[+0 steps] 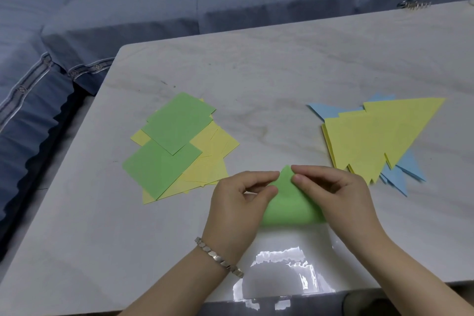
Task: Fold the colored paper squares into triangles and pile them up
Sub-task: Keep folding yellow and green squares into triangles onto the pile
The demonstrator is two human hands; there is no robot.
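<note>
A green paper square (288,206) lies bent over on itself in front of me, its two corners meeting at a point at the top and its lower fold still rounded. My left hand (237,209) pinches the left side of that point. My right hand (338,194) pinches the right side with thumb and forefinger. To the left lies a loose heap of flat green squares (169,141) over yellow squares (213,159). To the right sits a pile of folded yellow triangles (377,136) on top of blue triangles (400,174).
The white marble table (256,72) has its near edge close to my wrists and a glossy glare patch there. A blue sofa (128,15) with cushions runs along the far and left sides. A small metal object (413,4) lies at the far right edge.
</note>
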